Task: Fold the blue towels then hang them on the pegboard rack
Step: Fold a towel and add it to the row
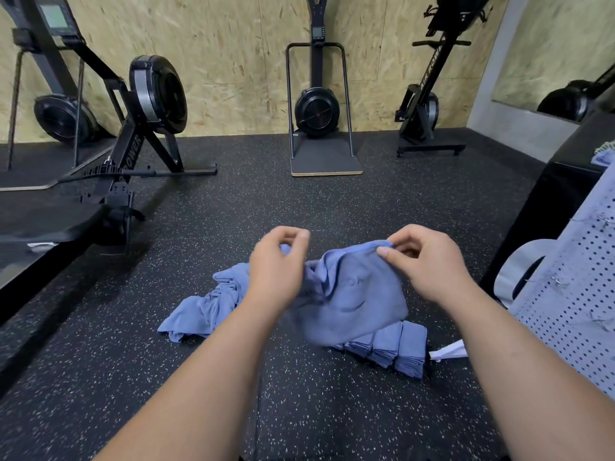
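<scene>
Two bare forearms reach in from the bottom edge. At mid-frame the left hand (279, 261) and the right hand (429, 261) each pinch the top edge of a crumpled blue cloth towel (352, 294), held above the black speckled rubber floor (133, 361). Just below it stands a row of folded blue towels (396, 347). A heap of unfolded blue towels (206, 307) lies left of centre. A pale perforated pegboard (572, 294) fills the right edge.
</scene>
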`<move>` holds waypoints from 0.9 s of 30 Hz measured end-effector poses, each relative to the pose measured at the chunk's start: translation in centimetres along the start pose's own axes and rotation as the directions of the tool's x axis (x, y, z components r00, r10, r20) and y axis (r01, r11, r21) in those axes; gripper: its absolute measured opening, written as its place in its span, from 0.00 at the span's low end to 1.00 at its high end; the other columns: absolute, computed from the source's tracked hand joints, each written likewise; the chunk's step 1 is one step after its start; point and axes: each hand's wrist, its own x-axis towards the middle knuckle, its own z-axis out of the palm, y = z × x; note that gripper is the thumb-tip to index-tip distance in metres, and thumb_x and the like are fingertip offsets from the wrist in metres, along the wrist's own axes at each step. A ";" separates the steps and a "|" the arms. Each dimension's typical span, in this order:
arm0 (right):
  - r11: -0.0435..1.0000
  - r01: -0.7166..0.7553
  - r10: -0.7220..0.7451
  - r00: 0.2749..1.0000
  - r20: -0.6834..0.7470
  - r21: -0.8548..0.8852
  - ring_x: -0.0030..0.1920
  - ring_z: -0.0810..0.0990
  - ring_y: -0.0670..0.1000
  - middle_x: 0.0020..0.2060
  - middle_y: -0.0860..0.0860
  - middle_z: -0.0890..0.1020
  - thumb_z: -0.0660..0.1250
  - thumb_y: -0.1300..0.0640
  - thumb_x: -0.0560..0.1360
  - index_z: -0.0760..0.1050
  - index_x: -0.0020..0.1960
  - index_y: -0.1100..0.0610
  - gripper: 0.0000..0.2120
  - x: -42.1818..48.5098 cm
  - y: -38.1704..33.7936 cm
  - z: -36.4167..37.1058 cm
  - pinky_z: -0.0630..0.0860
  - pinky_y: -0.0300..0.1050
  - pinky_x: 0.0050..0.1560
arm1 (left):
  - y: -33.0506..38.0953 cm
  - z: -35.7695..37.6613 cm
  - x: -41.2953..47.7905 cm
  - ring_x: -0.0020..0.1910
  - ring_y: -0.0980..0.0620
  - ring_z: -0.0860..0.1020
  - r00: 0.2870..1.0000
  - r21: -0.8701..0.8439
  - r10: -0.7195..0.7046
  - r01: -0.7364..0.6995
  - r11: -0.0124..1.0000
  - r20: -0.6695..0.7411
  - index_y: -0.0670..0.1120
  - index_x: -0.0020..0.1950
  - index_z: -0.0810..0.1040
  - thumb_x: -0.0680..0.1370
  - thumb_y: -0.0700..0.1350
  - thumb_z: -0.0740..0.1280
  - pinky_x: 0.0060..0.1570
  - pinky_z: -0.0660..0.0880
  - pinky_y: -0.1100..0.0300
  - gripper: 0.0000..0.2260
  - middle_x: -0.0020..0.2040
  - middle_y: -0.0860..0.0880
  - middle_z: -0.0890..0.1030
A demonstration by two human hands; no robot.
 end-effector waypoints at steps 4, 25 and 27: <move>0.985 -0.138 0.157 0.965 -0.208 0.106 0.38 0.83 0.47 0.37 0.46 0.87 0.80 0.53 0.75 0.83 0.45 0.48 0.06 0.7 3.2 -1.3 0.78 0.45 0.45 | -1.5 -2.3 1.8 0.39 0.59 0.76 0.975 -0.006 -0.096 0.096 0.995 -0.200 0.48 0.45 0.83 0.85 0.57 0.65 0.41 0.68 0.63 0.17 0.40 0.54 0.82; 0.918 -0.132 0.187 0.975 0.116 -0.375 0.40 0.83 0.45 0.36 0.43 0.85 0.82 0.50 0.72 0.84 0.40 0.45 0.08 0.1 4.4 -2.1 0.73 0.42 0.39 | -3.9 -5.1 2.9 0.44 0.53 0.81 0.990 0.421 0.140 -0.130 0.898 0.007 0.55 0.45 0.84 0.77 0.47 0.77 0.48 0.77 0.55 0.04 0.44 0.57 0.82; 0.912 -0.194 0.198 0.980 -0.027 -0.362 0.41 0.82 0.46 0.36 0.43 0.85 0.81 0.50 0.73 0.83 0.40 0.45 0.08 0.2 4.8 -2.2 0.74 0.44 0.41 | -3.8 -5.5 2.9 0.45 0.52 0.80 0.985 0.436 0.158 -0.111 0.893 -0.072 0.56 0.46 0.84 0.77 0.48 0.76 0.49 0.77 0.53 0.03 0.45 0.57 0.81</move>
